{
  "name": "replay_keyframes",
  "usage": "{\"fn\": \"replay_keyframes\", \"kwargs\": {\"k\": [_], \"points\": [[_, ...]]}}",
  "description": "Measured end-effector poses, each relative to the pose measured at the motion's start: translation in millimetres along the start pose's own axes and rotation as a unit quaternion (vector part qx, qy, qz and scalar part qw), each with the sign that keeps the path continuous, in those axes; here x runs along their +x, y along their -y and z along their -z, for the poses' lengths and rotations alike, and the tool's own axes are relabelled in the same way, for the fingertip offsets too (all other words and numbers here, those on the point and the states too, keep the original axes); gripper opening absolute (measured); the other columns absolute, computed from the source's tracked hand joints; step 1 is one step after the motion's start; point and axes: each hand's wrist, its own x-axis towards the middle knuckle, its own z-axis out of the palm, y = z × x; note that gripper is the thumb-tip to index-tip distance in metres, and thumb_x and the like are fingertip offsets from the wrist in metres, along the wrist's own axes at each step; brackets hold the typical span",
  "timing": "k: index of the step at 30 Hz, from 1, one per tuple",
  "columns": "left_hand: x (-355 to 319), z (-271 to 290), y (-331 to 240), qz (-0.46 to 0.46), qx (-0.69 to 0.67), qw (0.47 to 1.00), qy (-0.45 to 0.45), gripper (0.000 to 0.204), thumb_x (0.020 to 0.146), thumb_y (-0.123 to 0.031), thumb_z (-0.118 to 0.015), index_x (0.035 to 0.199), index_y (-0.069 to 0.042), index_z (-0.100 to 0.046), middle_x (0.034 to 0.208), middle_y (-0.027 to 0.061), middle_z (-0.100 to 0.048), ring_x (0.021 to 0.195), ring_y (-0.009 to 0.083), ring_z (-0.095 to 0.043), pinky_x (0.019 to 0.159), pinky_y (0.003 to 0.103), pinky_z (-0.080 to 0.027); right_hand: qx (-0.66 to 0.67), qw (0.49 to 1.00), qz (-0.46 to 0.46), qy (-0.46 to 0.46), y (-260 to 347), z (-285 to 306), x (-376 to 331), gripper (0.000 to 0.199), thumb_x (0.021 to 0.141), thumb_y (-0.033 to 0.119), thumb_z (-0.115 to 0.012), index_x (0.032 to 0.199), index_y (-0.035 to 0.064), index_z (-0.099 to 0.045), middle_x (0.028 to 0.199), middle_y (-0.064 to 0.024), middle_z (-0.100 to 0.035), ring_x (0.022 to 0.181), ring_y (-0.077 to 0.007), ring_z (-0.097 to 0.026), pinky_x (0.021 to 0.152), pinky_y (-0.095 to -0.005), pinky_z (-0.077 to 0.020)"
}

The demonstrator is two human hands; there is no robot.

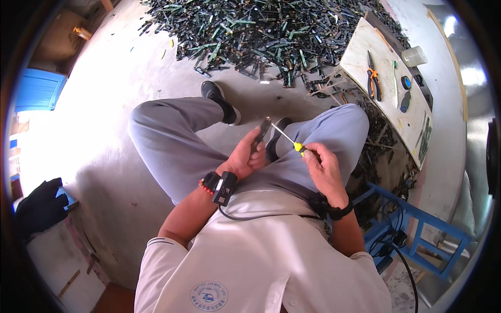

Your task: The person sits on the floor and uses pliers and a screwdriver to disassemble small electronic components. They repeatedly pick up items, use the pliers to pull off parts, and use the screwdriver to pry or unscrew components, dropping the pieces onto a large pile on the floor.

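Between my knees, my left hand (247,152) is closed around a dark, narrow piece (263,130) that resembles those in the pile; its exact kind is unclear. My right hand (324,169) grips the yellow-and-black handle of a screwdriver (283,132). The screwdriver's metal shaft points up and left, its tip at or very near the upper end of the dark piece. Whether the two touch cannot be made out. Each wrist wears a black strap, and a small black box with a cable sits on the left one.
A large heap of dark and green strip-like parts (261,31) covers the floor ahead. On the right, a pale board (360,47) carries orange-handled pliers (373,81), a toothbrush (395,86), blue tape (406,82) and a clear cup (414,56). A blue frame (425,221) and cables lie at lower right.
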Motion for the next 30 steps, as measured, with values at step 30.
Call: {"fn": "replay_keyframes", "kwargs": {"k": [30], "points": [[19.8, -68.5, 11.8, 0.144, 0.111, 0.972, 0.146, 0.057, 0.099, -0.060, -0.039, 0.064, -0.015, -0.041, 0.047, -0.0063, -0.029, 0.038, 0.0079, -0.023, 0.039, 0.025, -0.020, -0.094, 0.988, -0.045, -0.112, 64.9, 79.5, -52.1, 0.023, 0.092, 0.011, -0.066, 0.112, -0.0018, -0.064, 0.082, -0.0085, -0.064, 0.069, -0.0099, -0.052, 0.064, -0.0244, -0.0466]]}}
